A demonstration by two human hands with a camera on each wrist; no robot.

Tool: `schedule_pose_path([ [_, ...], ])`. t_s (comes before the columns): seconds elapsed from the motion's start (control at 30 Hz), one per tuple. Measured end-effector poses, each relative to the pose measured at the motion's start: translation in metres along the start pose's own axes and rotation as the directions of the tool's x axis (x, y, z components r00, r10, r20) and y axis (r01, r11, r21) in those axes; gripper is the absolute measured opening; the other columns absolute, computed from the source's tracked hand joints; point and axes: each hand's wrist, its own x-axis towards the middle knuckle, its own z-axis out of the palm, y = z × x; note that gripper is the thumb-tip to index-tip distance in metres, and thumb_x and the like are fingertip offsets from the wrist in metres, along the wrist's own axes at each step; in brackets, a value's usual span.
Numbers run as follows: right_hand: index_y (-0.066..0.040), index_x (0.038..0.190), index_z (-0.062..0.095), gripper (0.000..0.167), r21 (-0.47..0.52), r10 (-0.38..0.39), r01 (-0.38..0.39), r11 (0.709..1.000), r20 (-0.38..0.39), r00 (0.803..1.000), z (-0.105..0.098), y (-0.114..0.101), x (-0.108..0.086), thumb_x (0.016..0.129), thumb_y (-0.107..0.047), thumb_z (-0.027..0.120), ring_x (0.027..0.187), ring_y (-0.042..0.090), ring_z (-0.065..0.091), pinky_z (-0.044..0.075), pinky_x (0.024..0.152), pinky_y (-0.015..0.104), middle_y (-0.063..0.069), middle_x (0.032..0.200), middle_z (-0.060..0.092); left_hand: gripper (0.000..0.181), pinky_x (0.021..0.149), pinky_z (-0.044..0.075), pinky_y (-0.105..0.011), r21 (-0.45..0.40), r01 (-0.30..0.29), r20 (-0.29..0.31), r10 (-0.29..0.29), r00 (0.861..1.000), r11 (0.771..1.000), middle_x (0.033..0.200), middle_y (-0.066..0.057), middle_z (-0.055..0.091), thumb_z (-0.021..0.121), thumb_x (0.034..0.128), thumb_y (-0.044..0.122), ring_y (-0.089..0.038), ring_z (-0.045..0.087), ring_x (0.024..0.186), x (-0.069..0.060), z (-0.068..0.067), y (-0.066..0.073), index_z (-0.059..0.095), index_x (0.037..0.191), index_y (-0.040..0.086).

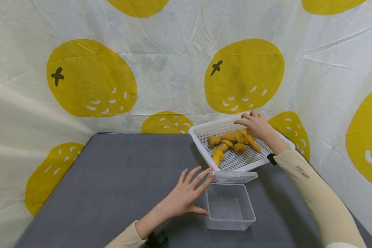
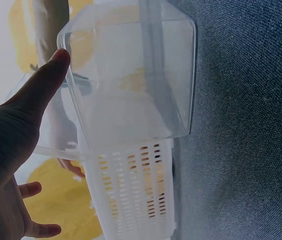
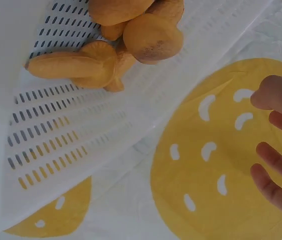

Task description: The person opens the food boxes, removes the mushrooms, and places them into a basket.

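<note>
My left hand (image 1: pixel 186 196) is spread wide at the left side of a clear plastic container (image 1: pixel 226 224). Its thumb (image 2: pixel 51 70) lies against the container's rim, and its fingertips are by the left end of the raised clear lid (image 1: pixel 234 177). No contents show inside the container. Behind it stands a white perforated basket (image 1: pixel 251 166) holding several orange-yellow mushrooms (image 1: pixel 239 148), some lying over one another. Over the basket's right part hovers my right hand (image 1: pixel 260 127), fingers loosely bent, with nothing held; in the right wrist view it is apart from the mushrooms (image 3: pixel 153 37).
A dark grey cloth (image 1: pixel 136 179) covers the table. Beyond its back and side edges hangs a white curtain (image 1: pixel 170 79) with large yellow fruit prints. The basket stands close to the curtain at the back right.
</note>
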Motion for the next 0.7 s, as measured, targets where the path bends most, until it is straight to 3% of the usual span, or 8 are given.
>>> schedule_pose_path([
  [0.2,-0.016,0.118,0.057,0.047,0.100,0.022,-0.019,0.995,-0.030,0.999,-0.016,-0.005,-0.021,0.074,-0.004,0.068,0.089,0.035,0.044,0.037,0.072,0.046,0.015,0.110,0.053,0.112,0.094,0.030,-0.059,-0.009,-0.008,-0.001,0.008,1.000,1.000,0.151,-0.002,0.006,0.065,0.0591,0.067,-0.028,0.015,0.134,-0.001,-0.001,0.000,0.011,0.145,0.020],
  [0.4,-0.011,0.112,0.060,0.047,0.173,-0.024,0.061,0.983,-0.212,0.977,-0.029,-0.017,-0.050,0.067,-0.001,0.070,0.083,0.033,0.046,0.039,0.067,0.042,0.016,0.102,0.057,0.110,0.094,0.029,-0.059,-0.012,-0.006,-0.005,0.006,1.000,1.000,0.152,-0.002,0.005,0.065,0.0602,0.067,-0.028,0.015,0.134,-0.004,-0.005,0.000,0.011,0.145,0.021],
  [0.47,-0.010,0.110,0.061,0.039,0.189,-0.045,0.097,0.977,-0.262,0.964,-0.032,-0.022,-0.061,0.072,-0.007,0.068,0.082,0.032,0.047,0.039,0.065,0.042,0.016,0.100,0.058,0.110,0.094,0.029,-0.058,-0.005,-0.001,-0.007,0.001,1.000,1.000,0.151,-0.001,0.006,0.065,0.0607,0.066,-0.028,0.015,0.135,-0.005,-0.006,0.000,0.011,0.145,0.021],
  [0.57,-0.009,0.108,0.062,0.029,0.200,-0.047,0.114,0.973,-0.312,0.949,-0.035,-0.030,-0.076,0.089,-0.029,0.052,0.081,0.030,0.048,0.040,0.064,0.041,0.015,0.098,0.059,0.108,0.094,0.029,-0.058,0.002,0.006,-0.012,-0.006,1.000,1.000,0.151,-0.001,0.008,0.064,0.0621,0.065,-0.028,0.016,0.134,-0.008,-0.008,0.000,0.011,0.145,0.021],
  [0.67,-0.009,0.106,0.063,0.054,0.210,-0.024,0.101,0.973,-0.340,0.940,-0.037,-0.039,-0.093,0.093,-0.043,0.024,0.082,0.029,0.049,0.041,0.065,0.042,0.014,0.097,0.060,0.107,0.093,0.030,-0.058,0.006,0.010,-0.014,-0.010,1.000,1.000,0.151,-0.001,0.010,0.065,0.0636,0.063,-0.028,0.017,0.134,-0.014,-0.011,-0.001,0.012,0.145,0.018],
  [0.7,-0.009,0.105,0.064,0.056,0.214,-0.007,0.086,0.973,-0.344,0.939,-0.038,-0.042,-0.099,0.092,-0.045,0.023,0.083,0.029,0.049,0.041,0.066,0.042,0.013,0.097,0.060,0.106,0.093,0.031,-0.058,0.009,0.011,-0.016,-0.011,1.000,1.000,0.151,-0.001,0.010,0.064,0.0640,0.063,-0.028,0.017,0.134,-0.016,-0.011,-0.001,0.013,0.145,0.017],
])
